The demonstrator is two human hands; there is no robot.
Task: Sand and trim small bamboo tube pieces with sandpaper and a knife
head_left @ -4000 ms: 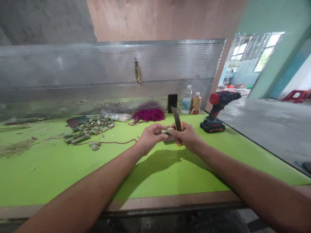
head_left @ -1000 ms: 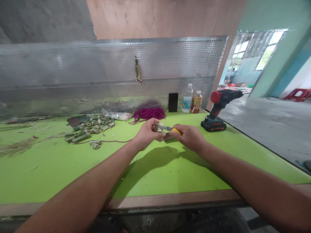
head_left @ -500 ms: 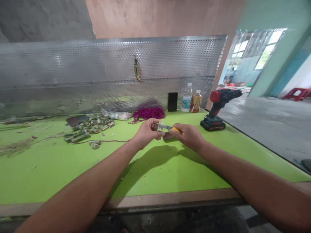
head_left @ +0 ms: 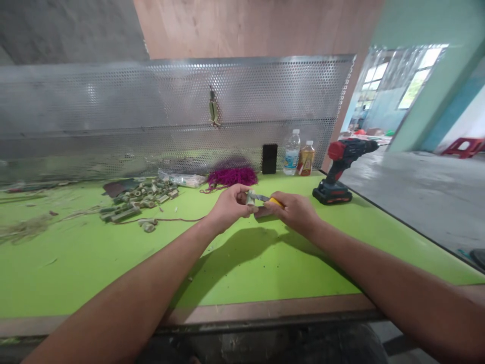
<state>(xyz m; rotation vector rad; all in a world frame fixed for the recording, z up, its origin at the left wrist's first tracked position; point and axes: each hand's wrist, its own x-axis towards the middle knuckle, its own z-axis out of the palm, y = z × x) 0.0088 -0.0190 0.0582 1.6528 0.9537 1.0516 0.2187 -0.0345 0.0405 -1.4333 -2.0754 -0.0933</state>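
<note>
Two firm grips noted above the green worktop (head_left: pixel 227 273), well apart from the heap of cut stem pieces (head_left: pixel 138 199): left hand (head_left: pixel 229 207) closed on a short green stem piece (head_left: pixel 249 197), right hand (head_left: pixel 293 212) closed on a yellow-handled knife (head_left: pixel 275 202), its blade (head_left: pixel 259 197) set against that piece.

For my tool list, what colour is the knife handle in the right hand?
Yellow; the knife handle shows best in the head view.

One left hand (head_left: pixel 229 207), one right hand (head_left: pixel 293 212), one utility knife (head_left: pixel 273 201), one cordless drill (head_left: pixel 338 170)
</note>
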